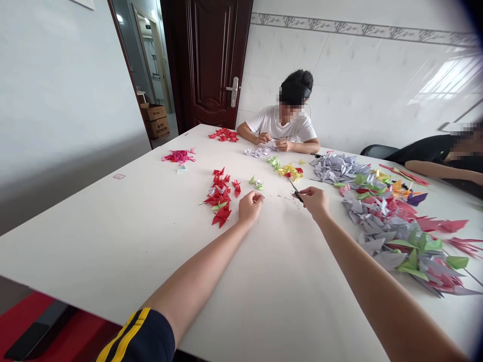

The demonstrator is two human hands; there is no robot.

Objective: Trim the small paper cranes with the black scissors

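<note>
Scissors [296, 192], narrow and dark-bladed, sit in the right hand [315, 201], fingers closed round them, just above the white table [151, 241]. Left hand [250, 207] has its fingertips pinched together; I cannot tell on what. Paper scraps [289, 200] lie between the hands. Red folded-paper pieces [221, 196] lie left, lilac-grey pieces [372, 216] right.

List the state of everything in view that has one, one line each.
Left hand: fingers pinched together, anything held too small to tell.
Right hand: fingers closed on scissors.
Paper snippets: scattered on the table near the scissors.
Red origami cranes: loosely heaped.
Wooden door: shut.
Cardboard boxes: stacked two high.
</note>
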